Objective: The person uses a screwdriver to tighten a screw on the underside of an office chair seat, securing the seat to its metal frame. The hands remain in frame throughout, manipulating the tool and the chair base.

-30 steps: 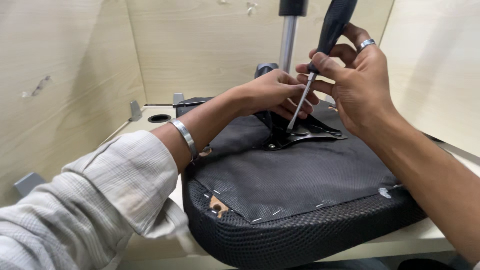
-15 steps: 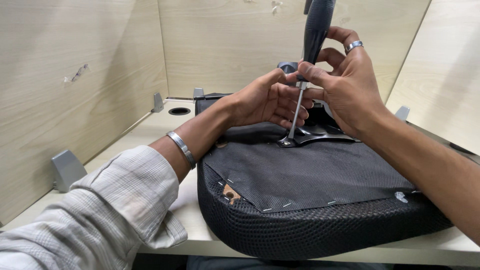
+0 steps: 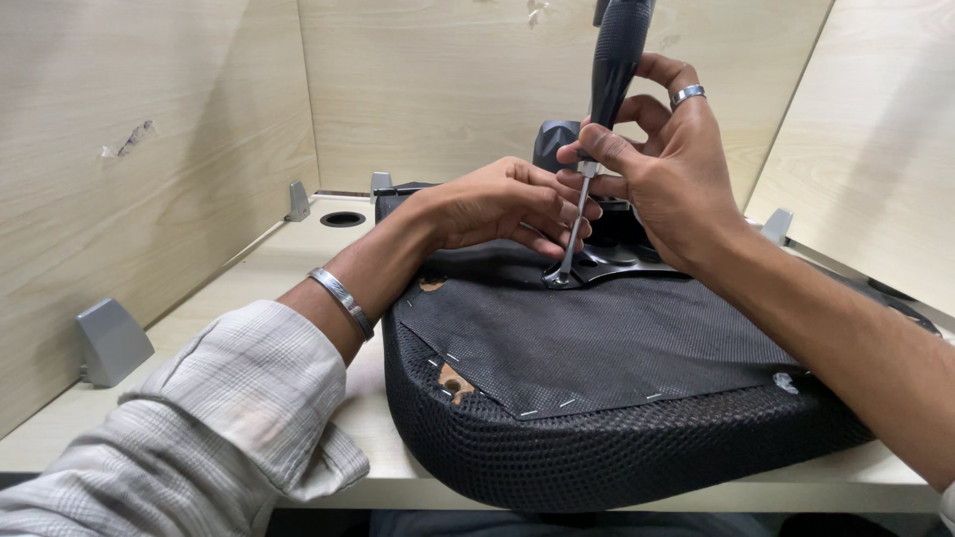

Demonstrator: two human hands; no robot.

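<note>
1. An upturned black chair seat (image 3: 617, 418) lies on the pale wooden table (image 3: 288, 261), its mesh-covered edge facing the camera and a dark fabric sheet stapled across its underside.
2. The right hand (image 3: 668, 169) is closed around the black handle of a screwdriver (image 3: 597, 119), fingers wrapped about the lower part of the grip; a silver ring sits on one finger.
3. The screwdriver stands nearly upright, leaning slightly, and its metal shaft runs down to a dark metal bracket (image 3: 617, 267) fixed on the seat's underside, the tip touching it at a screw point.
4. The left hand (image 3: 507, 204) rests on the seat just beside the shaft, fingers curled and loosely bent towards the tip; whether it pinches anything cannot be told.
5. A silver bracelet (image 3: 343, 300) circles the left wrist, and a light checked sleeve (image 3: 199, 428) covers the forearm.
6. Behind the hands a black knob-like part (image 3: 555, 141) of the chair mechanism rises from the bracket.
7. Wooden partition walls (image 3: 139, 159) surround the table on three sides, held by grey corner brackets (image 3: 111, 340).
8. A round cable hole (image 3: 343, 219) sits in the table near the back left corner.
</note>
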